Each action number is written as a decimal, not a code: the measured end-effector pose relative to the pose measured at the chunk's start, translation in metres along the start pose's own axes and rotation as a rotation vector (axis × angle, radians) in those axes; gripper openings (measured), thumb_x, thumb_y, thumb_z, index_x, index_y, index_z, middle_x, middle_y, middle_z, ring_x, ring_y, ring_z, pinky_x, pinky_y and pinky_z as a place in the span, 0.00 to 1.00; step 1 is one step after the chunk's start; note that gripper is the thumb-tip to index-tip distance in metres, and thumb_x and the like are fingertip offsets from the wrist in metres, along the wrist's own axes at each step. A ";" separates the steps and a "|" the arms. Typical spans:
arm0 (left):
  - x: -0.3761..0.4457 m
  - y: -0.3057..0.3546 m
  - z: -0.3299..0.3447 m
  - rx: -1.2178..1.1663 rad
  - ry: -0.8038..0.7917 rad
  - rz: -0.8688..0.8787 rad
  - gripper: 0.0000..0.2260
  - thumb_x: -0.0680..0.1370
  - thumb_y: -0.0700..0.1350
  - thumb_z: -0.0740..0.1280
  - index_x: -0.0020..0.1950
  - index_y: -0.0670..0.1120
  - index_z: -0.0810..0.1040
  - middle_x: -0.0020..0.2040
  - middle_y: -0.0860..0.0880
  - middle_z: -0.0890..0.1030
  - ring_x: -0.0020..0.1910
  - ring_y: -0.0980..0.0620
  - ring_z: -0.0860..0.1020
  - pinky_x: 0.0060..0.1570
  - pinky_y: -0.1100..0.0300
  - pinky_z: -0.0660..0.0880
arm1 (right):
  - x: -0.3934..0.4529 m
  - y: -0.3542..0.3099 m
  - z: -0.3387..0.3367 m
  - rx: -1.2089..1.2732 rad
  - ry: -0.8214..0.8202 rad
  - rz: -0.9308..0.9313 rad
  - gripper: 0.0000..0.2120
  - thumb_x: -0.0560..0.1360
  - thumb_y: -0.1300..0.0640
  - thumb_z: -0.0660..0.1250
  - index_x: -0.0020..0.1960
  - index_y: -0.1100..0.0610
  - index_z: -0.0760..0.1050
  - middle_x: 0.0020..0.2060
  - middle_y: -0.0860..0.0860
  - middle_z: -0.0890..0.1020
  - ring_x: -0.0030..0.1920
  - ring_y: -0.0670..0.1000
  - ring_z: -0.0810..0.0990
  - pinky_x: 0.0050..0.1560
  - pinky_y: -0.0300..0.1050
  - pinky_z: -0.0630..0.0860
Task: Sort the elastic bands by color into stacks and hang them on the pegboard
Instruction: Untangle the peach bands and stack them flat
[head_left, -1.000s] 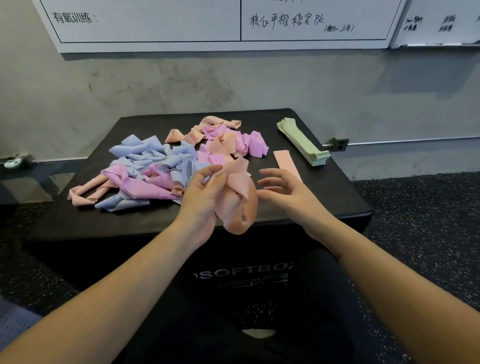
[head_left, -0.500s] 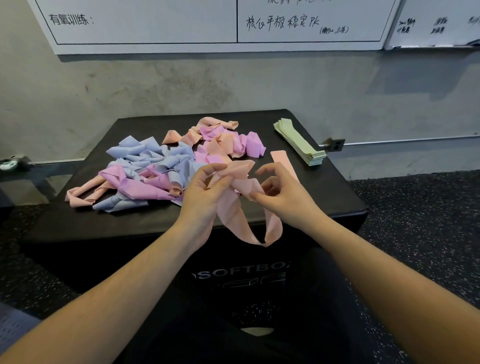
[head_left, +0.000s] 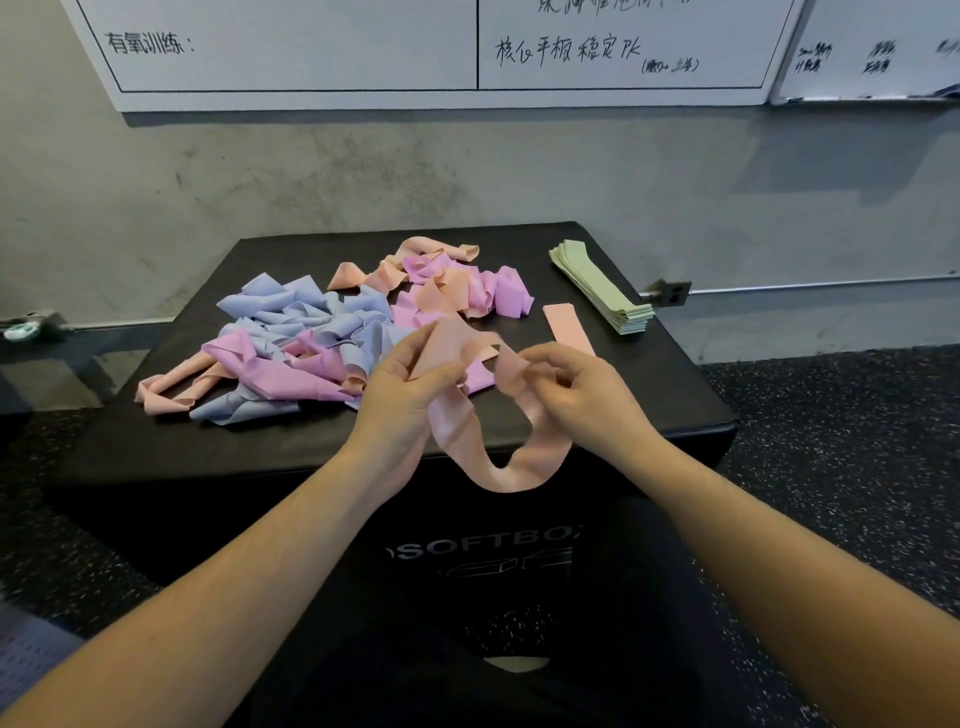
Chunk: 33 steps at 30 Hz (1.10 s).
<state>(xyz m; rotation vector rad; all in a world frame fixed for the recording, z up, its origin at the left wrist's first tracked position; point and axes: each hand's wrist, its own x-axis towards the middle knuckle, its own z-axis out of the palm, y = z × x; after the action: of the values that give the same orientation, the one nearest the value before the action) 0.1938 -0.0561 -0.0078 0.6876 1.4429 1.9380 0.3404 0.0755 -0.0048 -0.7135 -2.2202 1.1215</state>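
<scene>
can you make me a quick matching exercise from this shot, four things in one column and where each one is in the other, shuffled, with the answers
Things
1. green band stack
2. flat peach band
3. looped peach band
4. mixed band pile

Places
A. held up between the left hand and the right hand
B. far right corner of the black box, neatly stacked
C. left and middle of the box top, tangled
D. lying alone beside the green stack, on its left

Pairs: 1-B, 2-D, 3-A, 4-C
</scene>
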 end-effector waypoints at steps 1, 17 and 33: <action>-0.001 -0.001 -0.001 0.021 -0.017 -0.003 0.17 0.78 0.36 0.70 0.65 0.50 0.80 0.53 0.50 0.85 0.47 0.52 0.80 0.52 0.56 0.78 | 0.002 0.001 -0.001 0.029 0.021 0.017 0.13 0.79 0.61 0.63 0.51 0.45 0.82 0.42 0.48 0.86 0.47 0.55 0.82 0.47 0.45 0.76; 0.016 -0.033 -0.010 0.299 0.011 -0.179 0.01 0.77 0.45 0.69 0.46 0.49 0.79 0.42 0.52 0.81 0.43 0.53 0.79 0.48 0.58 0.72 | 0.016 -0.007 -0.014 0.494 0.263 0.152 0.12 0.77 0.63 0.64 0.49 0.48 0.82 0.44 0.43 0.85 0.50 0.46 0.81 0.61 0.57 0.78; 0.023 0.010 0.048 0.336 -0.296 0.037 0.07 0.82 0.50 0.67 0.59 0.53 0.80 0.58 0.49 0.83 0.60 0.50 0.80 0.55 0.59 0.78 | 0.019 -0.019 -0.020 0.468 0.070 -0.021 0.13 0.78 0.66 0.68 0.44 0.50 0.84 0.46 0.55 0.85 0.45 0.46 0.81 0.50 0.45 0.77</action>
<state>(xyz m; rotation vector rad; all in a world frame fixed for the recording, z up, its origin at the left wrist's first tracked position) 0.2109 -0.0108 0.0155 1.1083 1.5845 1.5514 0.3365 0.0899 0.0254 -0.5157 -1.8015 1.5071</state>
